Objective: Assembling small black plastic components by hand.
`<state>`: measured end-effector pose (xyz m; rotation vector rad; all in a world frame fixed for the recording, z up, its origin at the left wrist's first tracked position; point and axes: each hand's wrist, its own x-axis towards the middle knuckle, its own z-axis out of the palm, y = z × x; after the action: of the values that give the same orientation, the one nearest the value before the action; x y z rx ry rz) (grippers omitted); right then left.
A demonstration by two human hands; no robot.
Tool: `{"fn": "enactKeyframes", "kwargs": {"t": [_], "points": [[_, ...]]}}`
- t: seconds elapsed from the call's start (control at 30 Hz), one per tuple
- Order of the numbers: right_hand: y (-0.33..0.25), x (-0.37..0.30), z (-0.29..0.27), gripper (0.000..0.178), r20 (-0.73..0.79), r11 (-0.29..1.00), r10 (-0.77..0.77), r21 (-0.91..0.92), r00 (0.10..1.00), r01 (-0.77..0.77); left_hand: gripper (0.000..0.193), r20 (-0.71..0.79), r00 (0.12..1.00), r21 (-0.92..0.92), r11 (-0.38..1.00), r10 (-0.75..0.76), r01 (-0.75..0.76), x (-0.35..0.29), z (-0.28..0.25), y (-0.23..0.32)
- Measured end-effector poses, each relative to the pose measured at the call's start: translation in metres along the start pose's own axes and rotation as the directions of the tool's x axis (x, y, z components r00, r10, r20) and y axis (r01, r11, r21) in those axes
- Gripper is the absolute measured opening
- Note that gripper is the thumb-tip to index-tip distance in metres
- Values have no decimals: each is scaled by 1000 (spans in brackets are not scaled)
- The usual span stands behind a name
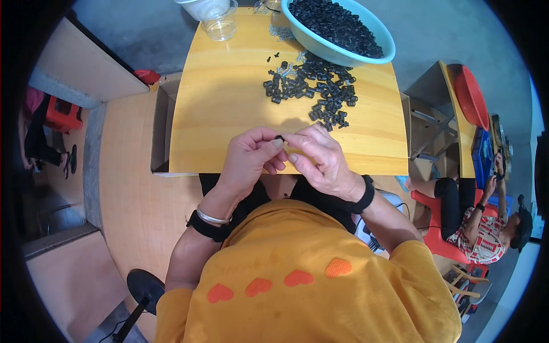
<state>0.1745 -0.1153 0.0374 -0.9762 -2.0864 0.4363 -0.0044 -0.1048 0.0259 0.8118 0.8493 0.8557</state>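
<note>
Over the near edge of the table, my left hand (251,157) pinches a small black plastic piece (279,138) between thumb and forefinger. My right hand (320,160) meets it from the other side, its forefinger tip at the piece and its other fingers curled. Whatever the right fingers may hold is too small or hidden to name. Just beyond my hands, many small black cylindrical parts (332,91) lie loose on the yellow wooden table (223,97). Small metal springs (281,32) are scattered near them.
A light blue basin (343,56) heaped with black parts stands at the far right of the table. A clear plastic cup (222,28) and a white bowl (200,8) are at the far left. Another person (480,228) sits on a red stool to the right.
</note>
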Motion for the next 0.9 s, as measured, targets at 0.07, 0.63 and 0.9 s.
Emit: {"fn": "enactKeyframes", "kwargs": {"t": [0.07, 0.63, 0.9], "points": [[5, 2, -10, 21, 83, 996, 83, 36, 993, -86, 11, 10, 998, 15, 997, 70, -70, 4, -3, -5], [129, 62, -45, 16, 129, 857, 205, -502, 970, -115, 11, -46, 998, -18, 999, 37, -38, 22, -21, -23], [112, 56, -38, 21, 295, 879, 137, -476, 946, 21, 12, -61, 998, -24, 999, 21, -23, 29, -24, -26]]}}
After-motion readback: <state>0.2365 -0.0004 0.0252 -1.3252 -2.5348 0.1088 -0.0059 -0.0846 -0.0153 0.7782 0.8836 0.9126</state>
